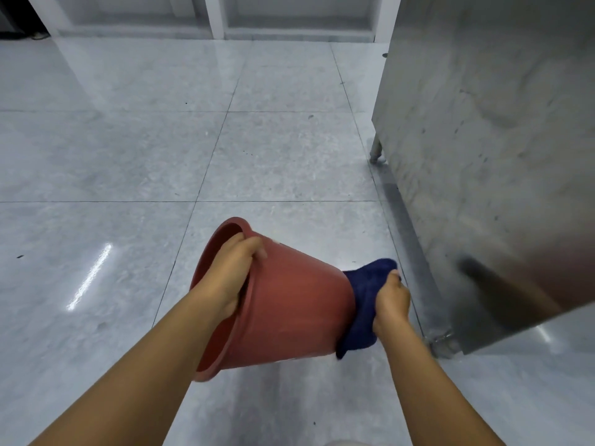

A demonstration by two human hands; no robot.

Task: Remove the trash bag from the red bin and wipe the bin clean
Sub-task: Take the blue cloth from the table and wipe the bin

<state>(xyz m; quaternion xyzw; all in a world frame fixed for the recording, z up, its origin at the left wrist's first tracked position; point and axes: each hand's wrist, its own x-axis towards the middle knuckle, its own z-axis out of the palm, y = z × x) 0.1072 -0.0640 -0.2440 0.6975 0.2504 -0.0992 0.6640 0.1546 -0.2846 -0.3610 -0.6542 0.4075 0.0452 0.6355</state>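
Leaning sideways — red bin, blue cloth

Glossy pale-grey tiled floor with thin dark grout lines. A brushed stainless-steel cabinet stands on it on short round metal legs. White shelving uprights stand far left of that cabinet.

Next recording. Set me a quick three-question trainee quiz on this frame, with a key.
1. True or false: a trash bag hangs over the rim of the red bin.
2. The left hand grips the bin's: A) base B) rim C) handle.
3. Fill in: the right hand holds a blue cloth against the bin's ____.
Key: 1 false; 2 B; 3 base.
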